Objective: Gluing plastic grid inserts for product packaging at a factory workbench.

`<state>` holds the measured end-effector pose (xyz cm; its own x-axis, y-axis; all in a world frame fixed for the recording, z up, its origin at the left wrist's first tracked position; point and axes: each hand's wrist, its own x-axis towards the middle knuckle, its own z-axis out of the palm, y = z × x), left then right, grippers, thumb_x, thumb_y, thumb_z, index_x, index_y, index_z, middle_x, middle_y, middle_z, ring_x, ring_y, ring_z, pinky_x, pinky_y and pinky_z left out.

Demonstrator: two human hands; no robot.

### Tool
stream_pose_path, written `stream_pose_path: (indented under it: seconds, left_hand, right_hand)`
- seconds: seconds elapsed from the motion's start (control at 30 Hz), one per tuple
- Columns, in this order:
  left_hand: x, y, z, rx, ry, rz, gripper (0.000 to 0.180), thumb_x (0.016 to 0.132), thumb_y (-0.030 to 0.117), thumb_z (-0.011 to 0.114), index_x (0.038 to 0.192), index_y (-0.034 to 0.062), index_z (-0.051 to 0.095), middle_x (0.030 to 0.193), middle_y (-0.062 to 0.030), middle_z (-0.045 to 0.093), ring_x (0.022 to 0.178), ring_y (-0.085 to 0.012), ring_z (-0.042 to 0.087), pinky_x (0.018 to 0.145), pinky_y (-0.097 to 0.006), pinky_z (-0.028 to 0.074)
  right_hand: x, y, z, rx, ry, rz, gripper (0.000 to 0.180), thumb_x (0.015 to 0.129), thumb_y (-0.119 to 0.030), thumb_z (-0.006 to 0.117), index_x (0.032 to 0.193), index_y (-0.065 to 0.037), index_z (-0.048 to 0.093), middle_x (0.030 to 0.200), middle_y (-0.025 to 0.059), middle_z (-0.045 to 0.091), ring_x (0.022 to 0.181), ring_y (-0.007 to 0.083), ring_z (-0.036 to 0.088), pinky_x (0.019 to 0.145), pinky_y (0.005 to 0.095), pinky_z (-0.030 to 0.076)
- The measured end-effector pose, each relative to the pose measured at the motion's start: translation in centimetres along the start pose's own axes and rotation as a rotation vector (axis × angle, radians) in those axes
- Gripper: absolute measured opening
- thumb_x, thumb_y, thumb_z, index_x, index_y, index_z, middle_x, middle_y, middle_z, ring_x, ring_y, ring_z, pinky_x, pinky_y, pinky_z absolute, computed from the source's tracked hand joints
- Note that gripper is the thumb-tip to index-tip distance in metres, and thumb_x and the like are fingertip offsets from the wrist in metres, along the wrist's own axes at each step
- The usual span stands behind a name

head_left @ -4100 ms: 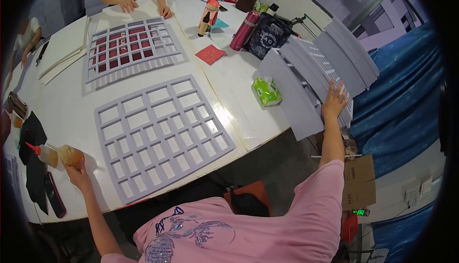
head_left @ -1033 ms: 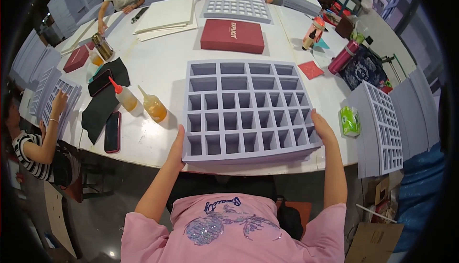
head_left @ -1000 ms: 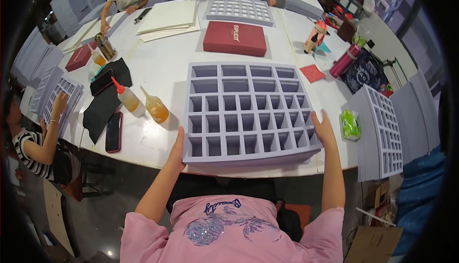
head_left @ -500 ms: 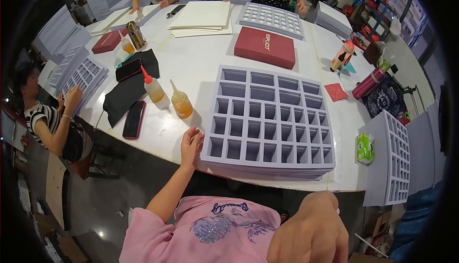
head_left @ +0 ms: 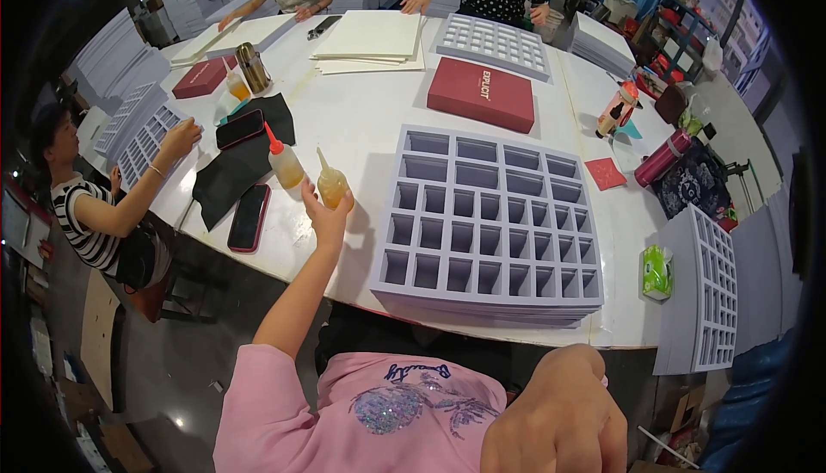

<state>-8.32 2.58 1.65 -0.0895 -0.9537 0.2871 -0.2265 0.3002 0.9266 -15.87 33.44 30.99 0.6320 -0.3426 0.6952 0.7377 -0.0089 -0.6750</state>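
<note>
White table (head_left: pixel 370 120) — grey floor (head_left: pixel 172 370)

My top is a pink short-sleeved T-shirt (head_left: pixel 344 413), plain knit, loose fit. Chest carries a glittery sequin motif (head_left: pixel 404 404), silver-lilac patch with purple thread around it, plus a line of dark cursive stitching above. Left sleeve ends above the elbow; forearm below it is bare. My left hand (head_left: pixel 325 210) is bare, no ring, no watch, no glove. My right hand (head_left: pixel 555 417) is also bare, close to the camera, large and slightly blurred, knuckles showing. No wristband on either side.
</note>
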Motion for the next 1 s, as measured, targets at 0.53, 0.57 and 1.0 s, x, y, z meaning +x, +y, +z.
stream_pose_path:
  seconds: [0.53, 0.57, 1.0]
  left_hand:
    - [-9.6, 18.6, -1.6, -0.788, -0.891, -0.090, 0.061, 0.078, 0.018, 0.071, 0.127, 0.0027, 0.039, 0.116, -0.0068, 0.052, 0.110, -0.0143, 0.048, 0.091, -0.029, 0.040]
    - [-10.4, 18.6, -1.8, -0.756, -1.033, -0.076, 0.065, 0.077, 0.019, 0.072, 0.130, 0.0038, 0.038, 0.120, -0.0067, 0.050, 0.112, -0.0147, 0.046, 0.093, -0.030, 0.039]
    - [-5.1, 8.3, 0.1, 0.042, -0.799, -0.013, 0.052, 0.083, 0.004, 0.049, 0.132, -0.0058, 0.034, 0.139, -0.0237, 0.033, 0.125, -0.0315, 0.039, 0.101, -0.034, 0.032]
  right_hand:
    - [-11.0, 8.7, -5.5, -0.048, 1.516, -0.234, 0.065, 0.084, -0.043, 0.061, 0.134, -0.014, 0.033, 0.124, 0.0096, 0.048, 0.107, 0.0250, 0.053, 0.081, 0.0381, 0.049]
    - [-12.3, 9.2, -5.2, -0.024, 1.520, -0.220, 0.061, 0.083, -0.041, 0.063, 0.131, -0.013, 0.038, 0.118, 0.0082, 0.052, 0.100, 0.0231, 0.056, 0.077, 0.0349, 0.050]
    - [-21.8, 4.3, 4.2, -0.632, 2.039, -0.795, 0.046, 0.084, -0.034, 0.062, 0.116, -0.003, 0.049, 0.097, 0.0112, 0.058, 0.076, 0.0199, 0.055, 0.060, 0.0264, 0.046]
